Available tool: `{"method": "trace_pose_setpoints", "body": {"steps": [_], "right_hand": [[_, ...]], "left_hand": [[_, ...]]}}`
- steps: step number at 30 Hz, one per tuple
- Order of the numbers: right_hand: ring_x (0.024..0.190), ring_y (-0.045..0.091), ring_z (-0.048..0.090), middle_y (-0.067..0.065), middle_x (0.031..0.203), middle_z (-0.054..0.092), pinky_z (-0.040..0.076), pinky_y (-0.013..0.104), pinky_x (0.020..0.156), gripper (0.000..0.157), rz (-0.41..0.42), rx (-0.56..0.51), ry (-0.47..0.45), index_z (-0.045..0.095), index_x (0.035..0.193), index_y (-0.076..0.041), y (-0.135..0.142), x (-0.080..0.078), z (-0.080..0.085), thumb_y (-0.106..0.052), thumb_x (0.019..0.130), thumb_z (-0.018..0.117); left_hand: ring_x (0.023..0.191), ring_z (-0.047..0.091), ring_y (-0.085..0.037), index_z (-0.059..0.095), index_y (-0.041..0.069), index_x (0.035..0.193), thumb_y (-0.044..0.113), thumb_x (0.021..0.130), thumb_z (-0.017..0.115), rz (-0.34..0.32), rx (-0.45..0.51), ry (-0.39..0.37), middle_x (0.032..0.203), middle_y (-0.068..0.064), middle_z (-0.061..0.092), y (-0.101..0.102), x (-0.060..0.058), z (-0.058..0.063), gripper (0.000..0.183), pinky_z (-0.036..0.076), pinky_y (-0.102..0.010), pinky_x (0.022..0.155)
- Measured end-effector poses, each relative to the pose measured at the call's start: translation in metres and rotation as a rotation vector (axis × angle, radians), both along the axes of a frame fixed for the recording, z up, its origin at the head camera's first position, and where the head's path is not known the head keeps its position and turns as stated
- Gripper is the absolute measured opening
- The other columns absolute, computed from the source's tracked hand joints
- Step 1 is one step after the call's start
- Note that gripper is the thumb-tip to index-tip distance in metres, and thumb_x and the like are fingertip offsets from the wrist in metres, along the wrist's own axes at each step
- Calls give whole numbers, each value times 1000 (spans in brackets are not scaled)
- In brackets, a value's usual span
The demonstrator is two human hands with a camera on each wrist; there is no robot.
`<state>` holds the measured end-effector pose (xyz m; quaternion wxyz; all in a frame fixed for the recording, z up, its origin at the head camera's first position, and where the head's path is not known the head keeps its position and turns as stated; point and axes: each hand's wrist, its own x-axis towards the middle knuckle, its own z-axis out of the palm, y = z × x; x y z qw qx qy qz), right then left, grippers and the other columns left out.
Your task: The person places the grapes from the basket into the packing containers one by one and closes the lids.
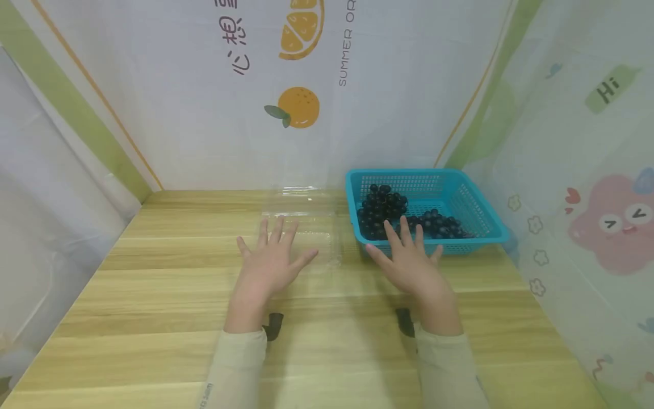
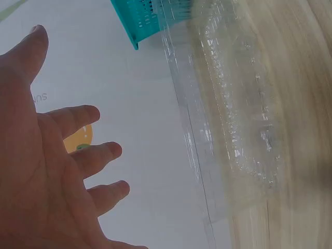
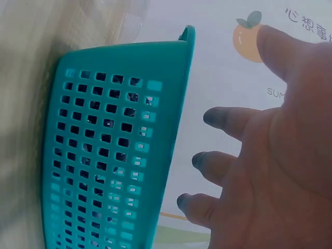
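Both hands are held out flat above the table, fingers spread, palms down. My left hand [image 1: 269, 262] is nearest a clear plastic box [image 1: 311, 244], whose hinged lid stands back toward the wall; the left wrist view shows its ridged side [image 2: 244, 98] below the palm. My right hand [image 1: 413, 267] hovers at the front of a turquoise plastic basket [image 1: 480, 216], fingertips overlapping its rim in the head view. Inside the basket lie two bunches of dark grapes [image 1: 378, 207], one at the left and a lower one [image 1: 439, 223] at the middle. Neither hand holds anything.
The wood-grain table [image 1: 153, 284] meets a white printed curtain [image 1: 204, 125] at the back. Another patterned curtain [image 1: 562, 142] hangs close along the right side, near the basket. Dark straps [image 1: 274, 326] show at the wrists.
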<state>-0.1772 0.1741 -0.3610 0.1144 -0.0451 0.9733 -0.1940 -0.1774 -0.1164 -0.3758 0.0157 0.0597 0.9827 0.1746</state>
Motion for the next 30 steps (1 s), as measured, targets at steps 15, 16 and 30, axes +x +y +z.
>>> {"method": "trace_pose_setpoints", "body": {"steps": [15,16,30], "right_hand": [[162,51,-21,11,179,-20,-16,90,113,93,34,16,-22,-1,173,-25,1,2,16,-79,104,29],[162,51,-21,10,179,-20,-16,90,113,93,33,19,-21,-1,173,-26,1,3,16,-80,104,29],[163,53,-16,14,180,-15,-15,89,115,96,46,62,-15,0,173,-26,5,0,36,-81,102,33]], "left_hand": [[164,3,-54,16,21,173,73,102,48,45,33,-46,180,-21,6,-33,-5,-4,93,2,-94,114],[164,3,-55,15,21,173,73,102,48,49,38,-51,180,-22,6,-36,-5,-6,94,3,-94,114],[161,16,-56,3,6,172,71,99,58,71,142,-159,176,-33,6,-64,-3,-18,112,7,-88,120]]}}
